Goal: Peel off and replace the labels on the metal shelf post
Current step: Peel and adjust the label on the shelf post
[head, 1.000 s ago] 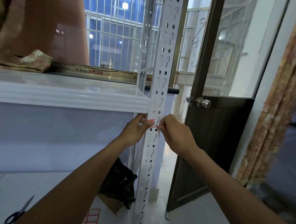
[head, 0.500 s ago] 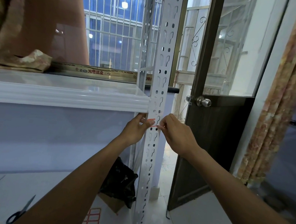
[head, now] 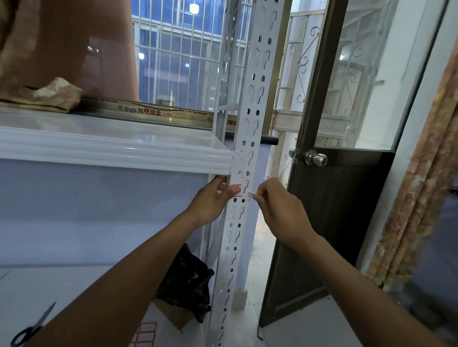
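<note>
Upright post (head: 249, 107) is gripped by the left hand (head: 210, 199), thumb on the label (head: 235, 189); a sliver (head: 249, 193) is pinched by the right hand (head: 279, 211) alongside.

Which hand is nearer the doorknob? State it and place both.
Right. The right hand is below and left of the doorknob; the left hand is farther left, across the shelf post, thumb on its label.

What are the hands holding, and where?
Left hand grips the post, thumb on the label; right hand pinches a thin sliver, apparently that label's free end.
</note>
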